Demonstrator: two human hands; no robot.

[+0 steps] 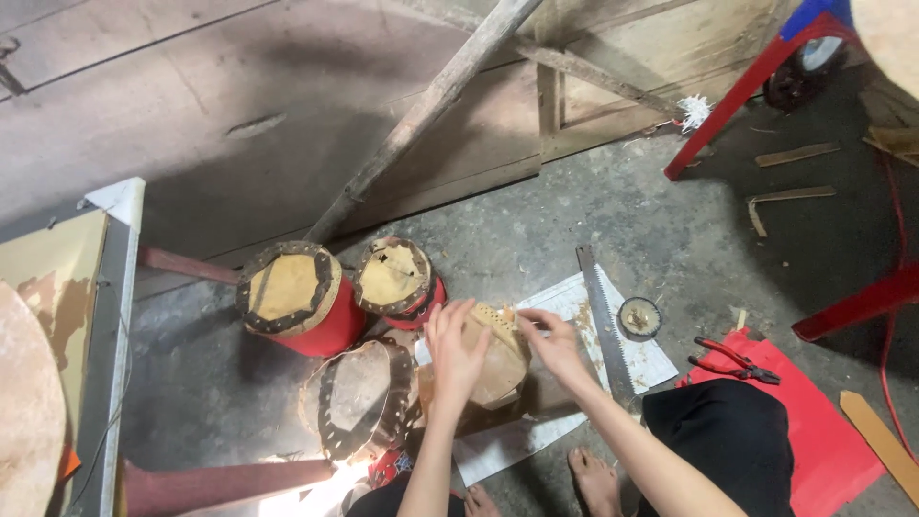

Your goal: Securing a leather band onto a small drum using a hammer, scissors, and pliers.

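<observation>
At the bottom edge the person's bare feet [593, 483] rest on the concrete floor [670, 230], beside a sheet of white paper [498, 445] spread under the work. Just above, the left hand [454, 347] lies open and flat against the near face of a small drum [493, 354] covered in a tan hide, while the right hand [548, 335] pinches at the hide's far edge with its fingertips together; whether it holds a small tool there I cannot tell. The hide on this drum looks loose and uneven at its rim, so I judge the skin is fitted but not finished. Left of it lies another drum [356, 397] with a dark, hole-punched border, also seemingly unfinished. Beyond stand two red drums [302, 297] whose skins sit flat within dark borders; these look further along. To the right a saw [605, 321] lies on the paper, a small round tin [639, 317] just past it, and red-handled pliers [735, 359] rest on a red sheet [814, 421]. No label or printed sign is legible anywhere; the paper is plain and the tin's lid unmarked as far as shows. Farther off, a wooden pole [431, 105] leans on a plank wall [287, 96], and a red metal frame [747, 86] stands at the upper right.
</observation>
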